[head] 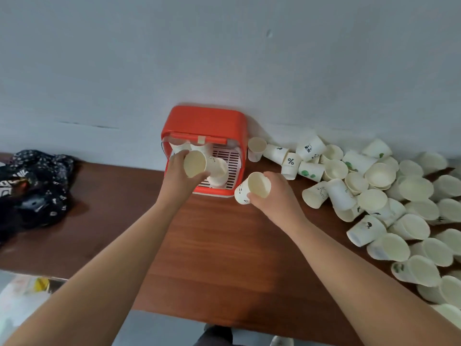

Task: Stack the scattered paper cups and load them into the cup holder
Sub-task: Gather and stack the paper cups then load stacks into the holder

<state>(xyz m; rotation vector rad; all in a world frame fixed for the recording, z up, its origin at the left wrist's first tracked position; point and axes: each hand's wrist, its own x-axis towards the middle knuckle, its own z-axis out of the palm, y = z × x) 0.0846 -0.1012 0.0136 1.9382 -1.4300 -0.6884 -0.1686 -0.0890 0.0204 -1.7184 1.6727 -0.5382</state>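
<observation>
Brown wooden table (pixel 224 258) across lower frame, paper cup pile (pixel 389 196) at right, orange cup holder (pixel 204 121) at centre against wall — cups inside, left hand (pixel 178 174) fingers wrapped round plain cup (pixel 195 164) over it, right hand (pixel 277 196) clutching printed cup (pixel 257 186) just right of it

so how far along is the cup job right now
Early. Done: a few cups stand inside the orange cup holder. In hand: the left hand holds what looks like a short stack at the holder's opening, and the right hand grips a single cup beside it. Left: the large pile of loose cups on the table, which is most of the job.
</observation>
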